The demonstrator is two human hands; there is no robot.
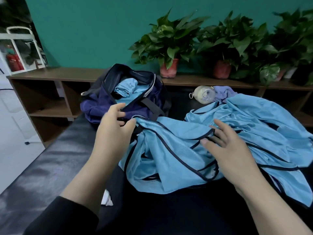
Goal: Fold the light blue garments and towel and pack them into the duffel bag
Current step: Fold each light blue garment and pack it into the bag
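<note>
The room is dim with soft light and weak shadows, the left hand [113, 128] is smeared by blur, and straight lines bend at the edges, most at the upper left.

Left hand [113, 126] blurred, bottle [204, 94] partly behind garments [186, 150], rightmost plant [298, 44] cut by frame edge

A teal wall [84, 31] fills the back, and along it runs a low brown wooden shelf unit [50, 77] carrying leafy potted plants [169, 43]. Far left, pale floor [10, 150], a white metal frame [20, 33] and red fire extinguishers [14, 62].
</note>
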